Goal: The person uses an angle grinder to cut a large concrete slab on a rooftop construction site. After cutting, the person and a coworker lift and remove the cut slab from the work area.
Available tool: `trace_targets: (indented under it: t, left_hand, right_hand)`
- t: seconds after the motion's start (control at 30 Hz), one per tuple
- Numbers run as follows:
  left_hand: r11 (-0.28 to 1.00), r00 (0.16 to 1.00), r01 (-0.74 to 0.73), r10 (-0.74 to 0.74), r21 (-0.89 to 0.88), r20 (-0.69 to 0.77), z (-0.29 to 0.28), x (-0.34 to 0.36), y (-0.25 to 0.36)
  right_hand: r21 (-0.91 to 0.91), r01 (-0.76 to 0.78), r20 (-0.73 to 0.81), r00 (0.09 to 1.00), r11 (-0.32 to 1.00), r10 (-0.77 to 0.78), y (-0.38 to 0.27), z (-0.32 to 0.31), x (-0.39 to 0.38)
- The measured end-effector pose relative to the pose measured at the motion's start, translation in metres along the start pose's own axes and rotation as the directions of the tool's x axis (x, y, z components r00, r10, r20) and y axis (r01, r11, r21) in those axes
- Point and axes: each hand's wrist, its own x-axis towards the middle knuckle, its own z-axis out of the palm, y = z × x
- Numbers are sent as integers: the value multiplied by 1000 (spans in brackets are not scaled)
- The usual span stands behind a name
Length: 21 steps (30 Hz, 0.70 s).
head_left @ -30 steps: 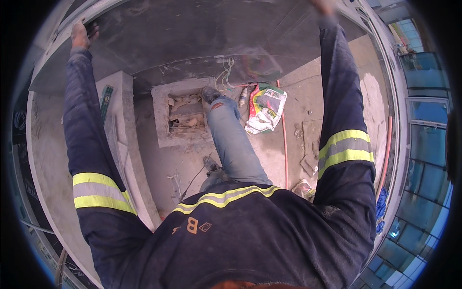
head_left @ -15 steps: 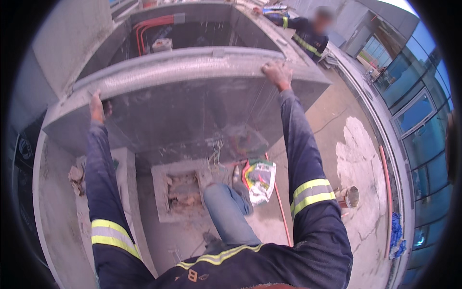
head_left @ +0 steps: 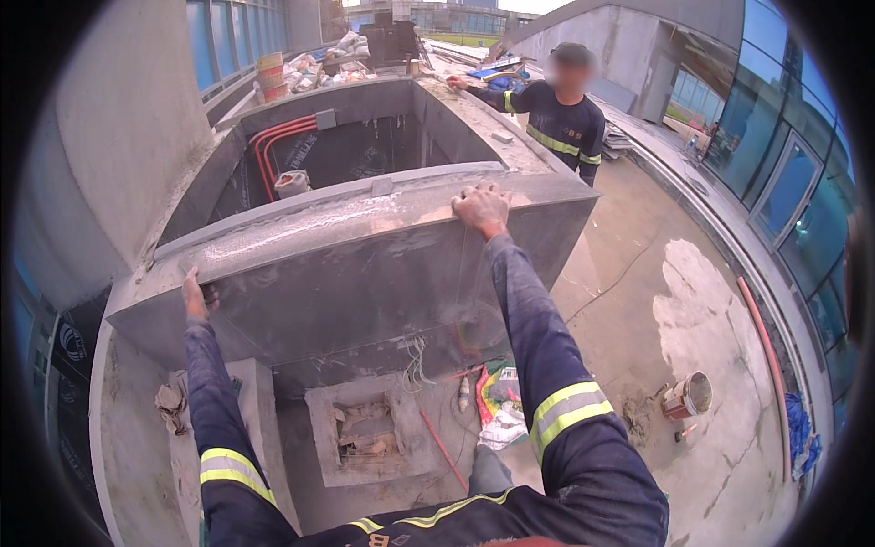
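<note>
A grey concrete wall [head_left: 346,287] with a wet-looking top ledge [head_left: 301,232] crosses the middle of the view. Both my arms stretch out to its upper front edge. At the left end, my left hand [head_left: 196,294] is closed on the edge, fingers up by the ledge and thumb against the front face. Farther right, my right hand [head_left: 483,208] bends its fingers over the same edge, its back upward. The palms are hidden. No loose tool shows in either hand.
Beyond lies a walled pit with red pipes [head_left: 264,146] and a bag [head_left: 293,183]. Another person [head_left: 563,114] stands far right, one hand on the side wall. Below are a square concrete opening [head_left: 319,438], a colourful sack [head_left: 503,428] and a bucket [head_left: 686,397].
The view has tilted up, showing more background and the other person. My right hand sits farther left along the edge. My bent leg has mostly left the view.
</note>
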Motion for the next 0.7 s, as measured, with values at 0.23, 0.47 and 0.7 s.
trace_targets:
  t: [0.23, 0.47, 0.7]
  left_hand:
    - [935, 986, -49, -11, -352, -166, -6, -47, -20]
    - [851, 980, 197, -155, -486, 126, 52, -274, -203]
    - [950, 944, 312, -308, -18, 116, 5, -536, -422]
  right_hand:
    - [136, 69, -29, 997, 988, -66, -4, 5, -1]
    - [203, 140, -40, 990, 969, -134, 7, 7, 1]
    - [353, 227, -76, 974, 908, -214, 17, 10, -7]
